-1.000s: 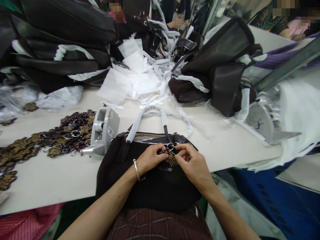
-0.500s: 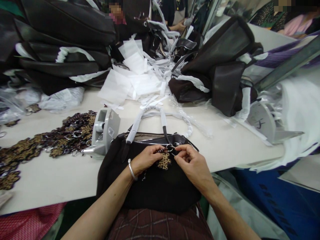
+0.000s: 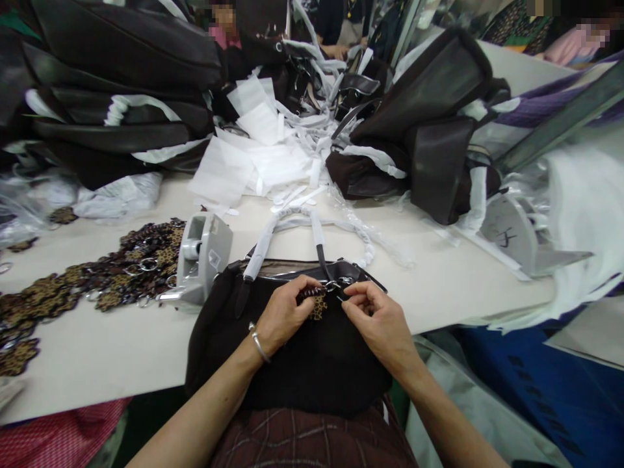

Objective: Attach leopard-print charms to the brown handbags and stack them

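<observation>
A dark brown handbag (image 3: 302, 364) lies on the table's near edge and over my lap, its handles wrapped in white paper (image 3: 273, 231). My left hand (image 3: 280, 315) pinches a leopard-print flower charm (image 3: 319, 305) at the bag's top. A silver key ring (image 3: 333, 285) joins the charm to the bag's hardware by the zipper. My right hand (image 3: 377, 322) pinches at that ring from the right. Both hands sit close together, fingertips almost touching.
A grey tape dispenser (image 3: 202, 257) stands left of the bag. Beyond it lies a heap of leopard charms with rings (image 3: 97, 276). Stacked dark bags (image 3: 121, 84) fill the far left, more bags (image 3: 429, 123) the far right, loose white paper (image 3: 258, 156) between. Other people sit across the table.
The charm hung free below the ring half a second ago; now it is drawn up under my left fingers. Both hands have shifted slightly up toward the zipper.
</observation>
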`<move>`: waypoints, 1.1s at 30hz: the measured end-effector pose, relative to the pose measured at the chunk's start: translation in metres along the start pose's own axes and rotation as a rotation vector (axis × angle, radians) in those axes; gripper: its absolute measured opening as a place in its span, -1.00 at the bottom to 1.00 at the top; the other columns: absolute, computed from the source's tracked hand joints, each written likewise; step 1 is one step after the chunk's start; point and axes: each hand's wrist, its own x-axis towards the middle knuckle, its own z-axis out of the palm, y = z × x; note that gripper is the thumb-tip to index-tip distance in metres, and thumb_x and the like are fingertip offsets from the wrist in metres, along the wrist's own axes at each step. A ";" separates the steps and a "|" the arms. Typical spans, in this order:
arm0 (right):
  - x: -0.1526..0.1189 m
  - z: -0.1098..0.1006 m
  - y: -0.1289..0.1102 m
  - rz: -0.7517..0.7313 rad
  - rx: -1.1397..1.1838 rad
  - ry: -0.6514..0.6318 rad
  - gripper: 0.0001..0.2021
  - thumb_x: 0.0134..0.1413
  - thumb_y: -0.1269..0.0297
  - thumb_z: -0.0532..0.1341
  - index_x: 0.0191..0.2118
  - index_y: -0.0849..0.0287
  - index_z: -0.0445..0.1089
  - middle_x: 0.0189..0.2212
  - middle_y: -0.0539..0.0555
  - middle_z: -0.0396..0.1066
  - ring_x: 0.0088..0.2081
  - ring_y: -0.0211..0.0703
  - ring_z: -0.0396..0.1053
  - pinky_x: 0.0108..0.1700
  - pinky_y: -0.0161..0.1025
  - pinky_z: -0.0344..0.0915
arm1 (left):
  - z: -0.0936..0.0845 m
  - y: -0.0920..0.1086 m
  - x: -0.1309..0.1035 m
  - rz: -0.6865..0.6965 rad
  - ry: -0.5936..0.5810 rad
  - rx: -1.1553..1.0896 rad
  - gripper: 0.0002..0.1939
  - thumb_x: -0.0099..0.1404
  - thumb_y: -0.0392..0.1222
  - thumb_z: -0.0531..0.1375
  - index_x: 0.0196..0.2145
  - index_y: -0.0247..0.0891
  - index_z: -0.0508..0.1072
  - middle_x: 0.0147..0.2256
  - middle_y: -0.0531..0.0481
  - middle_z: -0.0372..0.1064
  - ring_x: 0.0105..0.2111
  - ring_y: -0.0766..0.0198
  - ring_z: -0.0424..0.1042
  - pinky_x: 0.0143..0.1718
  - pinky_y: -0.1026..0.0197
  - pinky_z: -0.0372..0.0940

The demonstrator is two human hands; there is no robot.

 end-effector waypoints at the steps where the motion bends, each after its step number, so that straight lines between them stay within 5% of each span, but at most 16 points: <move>1: 0.000 0.000 0.000 -0.004 0.000 -0.004 -0.85 0.05 0.28 0.21 -0.23 0.16 0.39 -0.52 -0.04 0.39 -0.52 -0.26 0.28 -0.46 -0.34 0.22 | 0.000 0.002 -0.001 0.010 -0.003 0.014 -0.73 0.19 -0.35 0.11 -0.17 -0.19 0.47 -0.24 0.06 0.47 -0.23 0.27 0.42 -0.12 0.26 0.24; 26: 0.010 0.019 -0.014 -0.179 -0.183 -0.025 -0.88 0.04 0.43 0.16 -0.27 0.14 0.37 -0.49 -0.04 0.39 -0.49 -0.26 0.33 -0.37 -0.33 0.26 | -0.006 0.005 0.002 -0.081 -0.105 -0.121 -0.76 0.26 -0.12 0.17 -0.18 -0.24 0.55 -0.22 -0.04 0.50 -0.19 0.17 0.41 -0.09 0.21 0.25; 33: 0.012 0.020 -0.006 -0.230 -0.165 -0.031 -0.90 0.10 0.41 0.16 -0.26 0.12 0.37 -0.39 0.01 0.44 -0.36 -0.20 0.40 -0.25 -0.28 0.32 | -0.001 0.005 0.004 -0.166 -0.133 -0.259 -0.58 0.34 0.08 0.03 -0.32 -0.30 0.51 -0.48 0.02 0.39 -0.50 0.33 0.32 -0.46 0.31 0.19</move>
